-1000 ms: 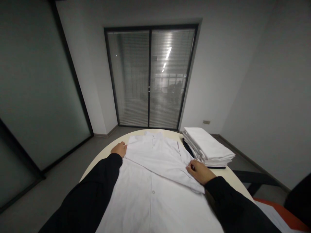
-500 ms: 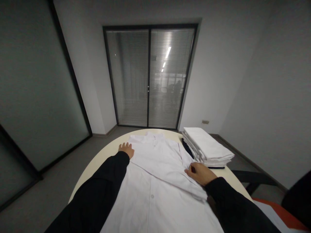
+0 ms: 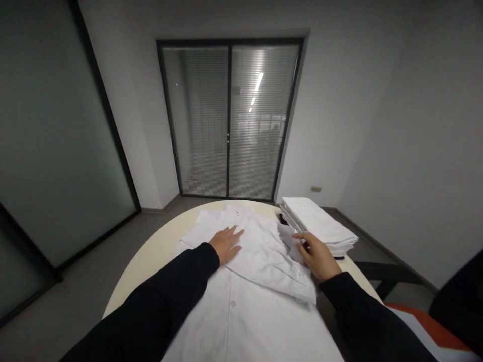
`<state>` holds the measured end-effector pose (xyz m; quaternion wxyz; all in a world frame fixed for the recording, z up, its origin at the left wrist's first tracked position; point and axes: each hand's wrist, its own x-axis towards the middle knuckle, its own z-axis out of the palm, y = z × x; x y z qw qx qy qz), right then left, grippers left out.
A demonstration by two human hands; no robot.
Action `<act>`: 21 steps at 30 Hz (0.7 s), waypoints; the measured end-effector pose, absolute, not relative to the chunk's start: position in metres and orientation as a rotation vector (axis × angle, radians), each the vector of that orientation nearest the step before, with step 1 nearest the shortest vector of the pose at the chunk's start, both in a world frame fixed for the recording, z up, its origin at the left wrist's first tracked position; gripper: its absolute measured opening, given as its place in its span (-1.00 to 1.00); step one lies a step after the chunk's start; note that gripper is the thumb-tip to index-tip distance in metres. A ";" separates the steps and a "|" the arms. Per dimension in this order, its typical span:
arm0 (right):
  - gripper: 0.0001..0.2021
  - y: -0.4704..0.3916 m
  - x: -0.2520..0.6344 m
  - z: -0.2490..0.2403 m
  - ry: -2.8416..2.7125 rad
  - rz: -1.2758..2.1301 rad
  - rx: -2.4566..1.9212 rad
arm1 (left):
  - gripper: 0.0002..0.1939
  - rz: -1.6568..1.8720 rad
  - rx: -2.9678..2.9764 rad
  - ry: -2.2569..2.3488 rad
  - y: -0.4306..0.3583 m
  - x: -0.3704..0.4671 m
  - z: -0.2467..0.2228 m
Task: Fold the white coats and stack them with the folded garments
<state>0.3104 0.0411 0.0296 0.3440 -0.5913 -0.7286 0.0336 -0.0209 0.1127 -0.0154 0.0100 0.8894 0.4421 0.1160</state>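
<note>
A white button-up shirt [image 3: 260,311] lies spread on a round cream table [image 3: 145,256], its collar toward the far edge. One sleeve is laid across its front. My left hand [image 3: 227,245] rests flat on the upper part of the shirt with the fingers spread. On the right side, my right hand [image 3: 316,255] pinches a raised fold of the shirt between thumb and fingers. That fold stands up beside a stack of folded white cloth [image 3: 320,221].
Something dark lies under the folded stack at the table's right edge. To the right are a dark chair part [image 3: 392,274] and an orange and white item [image 3: 426,327]. A glass door with blinds [image 3: 230,120] stands beyond the table.
My left hand has moved right, from the shirt's left edge onto its middle. My right hand has gone slightly up and away from me, and the fabric at its fingers is now raised.
</note>
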 end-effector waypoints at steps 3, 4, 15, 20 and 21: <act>-0.71 0.039 0.319 0.038 -1.873 0.013 -1.516 | -0.28 0.274 2.922 0.961 0.075 0.008 -0.016; -0.72 0.039 0.322 0.041 -1.873 -0.009 -1.500 | -0.29 0.233 2.957 0.876 0.065 0.015 -0.019; -0.48 0.038 0.315 0.072 -1.518 0.130 -1.378 | -0.76 0.349 3.213 0.403 0.041 0.025 -0.019; -0.44 0.050 0.318 0.073 -1.454 0.223 -1.275 | -0.88 0.372 3.279 0.552 0.036 0.026 -0.012; -0.45 0.053 0.318 0.074 -1.397 0.273 -1.257 | -0.88 0.391 3.262 0.580 0.034 0.024 -0.009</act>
